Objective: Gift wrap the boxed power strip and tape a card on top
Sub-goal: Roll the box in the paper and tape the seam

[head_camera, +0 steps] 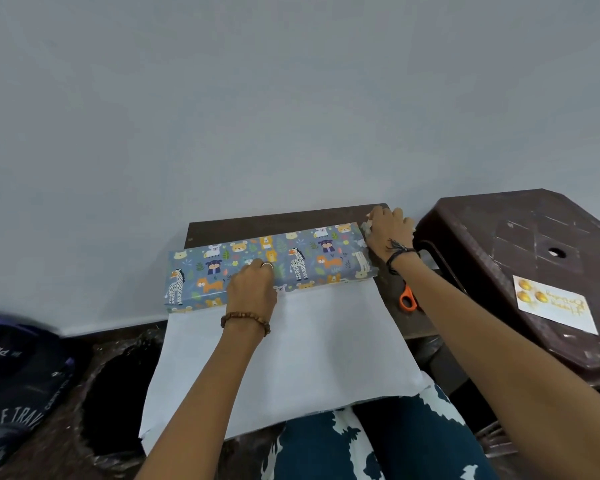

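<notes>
Wrapped box (267, 261): stiff, paper slick. Left hand (252, 285) presses flat on top; right hand (388, 233) pinches its right-end fold.

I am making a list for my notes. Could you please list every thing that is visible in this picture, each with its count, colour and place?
wrapped box: one, blue paper with animal print, on the small table by the wall
white paper: one sheet, reaching from the box toward the lap
small table: one, dark brown, under the box
scissors: one, orange handles, right of the paper
stool: one, dark brown, at right
card: one, white with gold balloons, on the stool
bag: one, dark with white lettering, at lower left
left hand: resting on the box, beaded bracelet
right hand: at the box's right end, fingers hidden
</notes>
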`<move>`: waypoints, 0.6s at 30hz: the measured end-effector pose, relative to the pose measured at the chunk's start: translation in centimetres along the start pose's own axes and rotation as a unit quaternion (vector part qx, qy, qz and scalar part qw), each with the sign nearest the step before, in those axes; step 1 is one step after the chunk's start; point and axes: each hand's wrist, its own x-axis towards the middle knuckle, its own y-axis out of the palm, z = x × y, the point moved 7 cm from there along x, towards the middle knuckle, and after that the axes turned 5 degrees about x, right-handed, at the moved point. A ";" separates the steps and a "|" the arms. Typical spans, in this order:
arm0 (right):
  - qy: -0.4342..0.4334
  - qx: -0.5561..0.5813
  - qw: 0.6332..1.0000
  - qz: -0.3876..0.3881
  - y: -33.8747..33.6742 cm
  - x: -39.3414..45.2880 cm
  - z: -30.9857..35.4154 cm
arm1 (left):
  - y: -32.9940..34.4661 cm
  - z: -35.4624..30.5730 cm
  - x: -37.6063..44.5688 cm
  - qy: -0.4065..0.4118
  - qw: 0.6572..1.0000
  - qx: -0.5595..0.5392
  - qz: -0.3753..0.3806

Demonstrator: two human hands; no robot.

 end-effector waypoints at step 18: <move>-0.057 -0.109 0.992 -0.015 0.2 -0.5 1.1 | 0.2 0.8 0.3 -0.007 0.999 -0.043 -0.007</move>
